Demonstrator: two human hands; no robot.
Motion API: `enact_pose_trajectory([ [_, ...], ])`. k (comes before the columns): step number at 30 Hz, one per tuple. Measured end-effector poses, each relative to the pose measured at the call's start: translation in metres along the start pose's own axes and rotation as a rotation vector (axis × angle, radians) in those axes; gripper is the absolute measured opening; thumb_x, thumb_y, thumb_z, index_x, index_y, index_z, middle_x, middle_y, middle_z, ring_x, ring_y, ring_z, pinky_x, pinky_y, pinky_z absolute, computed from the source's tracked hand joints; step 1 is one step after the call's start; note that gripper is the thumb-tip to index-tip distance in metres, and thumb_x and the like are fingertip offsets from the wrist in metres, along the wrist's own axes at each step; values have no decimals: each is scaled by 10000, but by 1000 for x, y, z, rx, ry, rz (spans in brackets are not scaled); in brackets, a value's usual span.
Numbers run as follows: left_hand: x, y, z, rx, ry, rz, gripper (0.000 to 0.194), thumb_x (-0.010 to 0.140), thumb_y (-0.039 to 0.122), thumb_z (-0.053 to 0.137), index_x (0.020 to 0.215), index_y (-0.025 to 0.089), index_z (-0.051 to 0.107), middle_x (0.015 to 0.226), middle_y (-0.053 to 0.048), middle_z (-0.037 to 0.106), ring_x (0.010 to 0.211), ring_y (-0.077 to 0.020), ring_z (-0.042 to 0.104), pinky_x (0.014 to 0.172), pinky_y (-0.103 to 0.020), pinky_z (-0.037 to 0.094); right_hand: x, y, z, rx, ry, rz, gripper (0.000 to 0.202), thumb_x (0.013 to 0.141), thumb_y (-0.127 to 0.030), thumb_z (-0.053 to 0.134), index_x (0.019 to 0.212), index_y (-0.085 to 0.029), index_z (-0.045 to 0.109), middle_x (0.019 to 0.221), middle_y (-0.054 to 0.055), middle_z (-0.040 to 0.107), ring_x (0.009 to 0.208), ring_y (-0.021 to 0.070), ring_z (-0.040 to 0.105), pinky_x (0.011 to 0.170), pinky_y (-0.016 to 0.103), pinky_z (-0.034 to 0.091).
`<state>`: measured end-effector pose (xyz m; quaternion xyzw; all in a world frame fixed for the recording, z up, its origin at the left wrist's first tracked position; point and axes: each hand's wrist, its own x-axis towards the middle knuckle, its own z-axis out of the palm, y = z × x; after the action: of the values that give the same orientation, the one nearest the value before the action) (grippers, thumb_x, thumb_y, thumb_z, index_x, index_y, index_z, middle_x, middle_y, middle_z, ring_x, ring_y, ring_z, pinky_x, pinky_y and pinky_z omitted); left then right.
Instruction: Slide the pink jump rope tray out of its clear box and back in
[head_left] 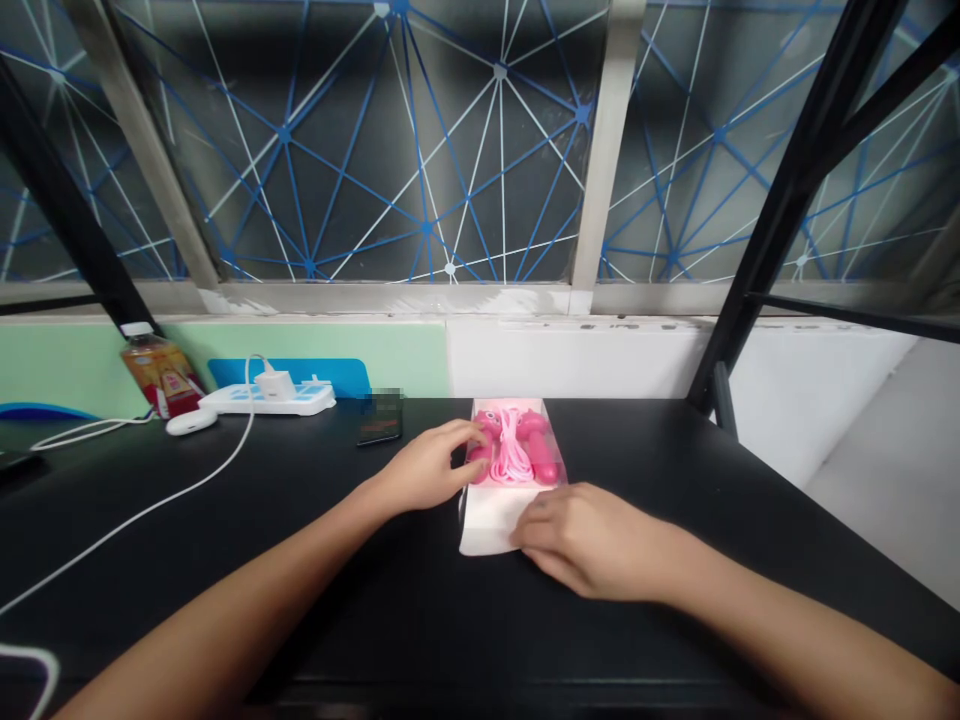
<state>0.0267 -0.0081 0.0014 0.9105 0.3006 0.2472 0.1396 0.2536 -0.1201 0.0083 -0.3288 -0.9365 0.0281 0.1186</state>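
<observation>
A skipping rope (pixel 512 450) with pink handles and a coiled pale pink cord lies in a small box (pixel 559 455) with a clear window. The box lies flat on the black desk, its white end flap (pixel 491 520) folded out toward me. My left hand (pixel 431 465) is at the box's left side, thumb and fingers apart, fingertips over the left handle. Whether they press on the box or on the handle, I cannot tell. My right hand (pixel 574 535) has its fingers curled at the right edge of the flap, partly hiding it.
Left of the box lies a dark phone (pixel 380 418). Farther left are a white power strip (pixel 300 398) with a plugged-in charger (pixel 275 385), a white earbud case (pixel 191 421) and a drink bottle (pixel 161 370). A white cable (pixel 187 490) crosses the desk. Black frame posts (pixel 757 240) stand at both sides.
</observation>
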Motion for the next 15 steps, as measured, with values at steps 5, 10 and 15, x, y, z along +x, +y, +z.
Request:
enact_pose_trajectory([
  [5, 8, -3, 5, 58, 75, -122, 258, 888, 445, 557, 1055, 275, 656, 1107, -18, 686, 879, -204, 650, 742, -306, 499, -6, -11, -7, 189, -75, -67, 200, 850, -128, 524, 883, -212, 703, 844, 13, 712, 815, 172, 649, 761, 276, 491],
  [10, 28, -20, 12, 55, 141, -260, 312, 852, 493, 579, 1021, 241, 653, 1075, -40, 705, 830, -217, 671, 749, -332, 509, -14, -20, -10, 527, -253, -166, 246, 836, -171, 591, 1046, -187, 718, 921, 25, 731, 790, 140, 665, 739, 212, 510],
  [15, 34, -39, 17, 23, 106, -208, 346, 897, 439, 516, 1161, 231, 596, 1397, -77, 535, 1028, -239, 648, 920, -375, 485, -14, -18, -17, 758, -353, -204, 384, 816, -184, 644, 1199, -160, 665, 1123, 76, 709, 951, 161, 673, 823, 206, 502],
])
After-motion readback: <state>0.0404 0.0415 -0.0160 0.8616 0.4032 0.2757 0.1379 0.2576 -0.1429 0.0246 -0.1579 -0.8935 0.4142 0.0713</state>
